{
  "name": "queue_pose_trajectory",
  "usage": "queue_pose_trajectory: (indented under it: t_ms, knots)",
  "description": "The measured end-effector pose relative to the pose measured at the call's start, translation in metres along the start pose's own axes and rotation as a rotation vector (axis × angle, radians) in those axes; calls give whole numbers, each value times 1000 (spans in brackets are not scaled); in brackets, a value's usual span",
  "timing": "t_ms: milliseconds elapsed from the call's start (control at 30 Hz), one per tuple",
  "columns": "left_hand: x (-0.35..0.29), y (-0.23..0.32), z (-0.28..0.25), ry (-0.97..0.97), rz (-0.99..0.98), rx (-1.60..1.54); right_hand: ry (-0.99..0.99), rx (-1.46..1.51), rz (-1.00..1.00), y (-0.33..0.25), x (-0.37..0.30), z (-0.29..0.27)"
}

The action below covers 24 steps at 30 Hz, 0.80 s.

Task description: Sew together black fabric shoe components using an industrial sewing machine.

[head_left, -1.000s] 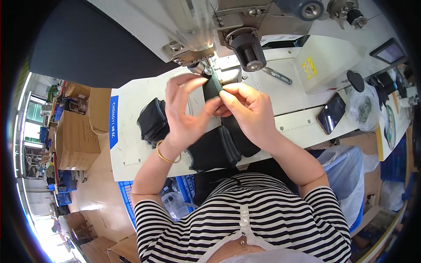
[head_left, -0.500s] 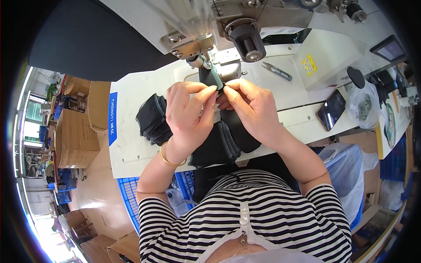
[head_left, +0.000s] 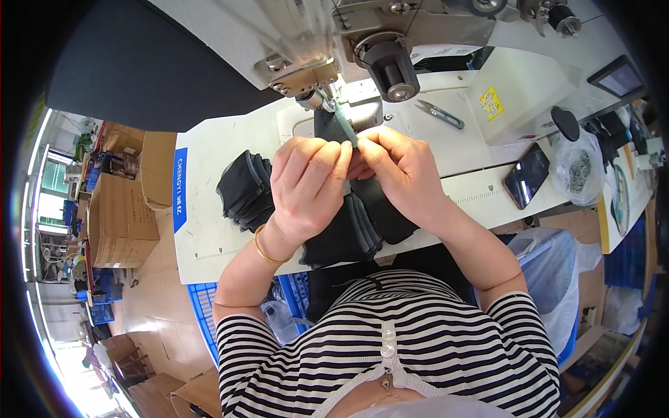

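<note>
A dark fabric piece with a grey-green edge (head_left: pixel 332 128) runs under the presser foot of the sewing machine (head_left: pixel 317 87). Its near end is pinched between the fingertips of my left hand (head_left: pixel 310 182) and my right hand (head_left: pixel 403 174), which almost touch each other. Both hands are closed, and the fingers hide part of the fabric. Below them, stacked black fabric pieces (head_left: pixel 341 233) lie at the table's front edge. Another pile of black pieces (head_left: pixel 244 188) sits left of my left hand.
Thread snips (head_left: pixel 440 113) and a phone (head_left: pixel 527 175) lie on the table (head_left: pixel 209 237) to the right. A clear plastic bag (head_left: pixel 577 167) hangs beyond the phone. Blue crates (head_left: pixel 202 306) stand under the table, cardboard boxes (head_left: pixel 124 219) on the left. The machine head overhangs the far side.
The fingers of my left hand have curled in and shifted slightly right, closer to my right fingertips. The fabric edge between them now lies straighter toward the presser foot.
</note>
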<state>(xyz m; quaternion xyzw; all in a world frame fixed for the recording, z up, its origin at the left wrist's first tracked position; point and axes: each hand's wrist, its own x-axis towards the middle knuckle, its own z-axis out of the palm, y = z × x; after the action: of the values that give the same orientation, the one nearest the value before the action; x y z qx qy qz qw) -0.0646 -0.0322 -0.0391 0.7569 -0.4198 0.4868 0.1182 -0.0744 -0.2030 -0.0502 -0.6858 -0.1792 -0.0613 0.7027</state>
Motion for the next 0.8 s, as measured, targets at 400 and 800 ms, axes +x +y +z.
queue_pose_trajectory:
  t_ms: [400,800]
  knots:
    - [-4,4,-3,-59,-83,144,6,-51,75,-7,1,1]
    - [-10,-16,-1,19,66,86,71,50,78,-2,2,12]
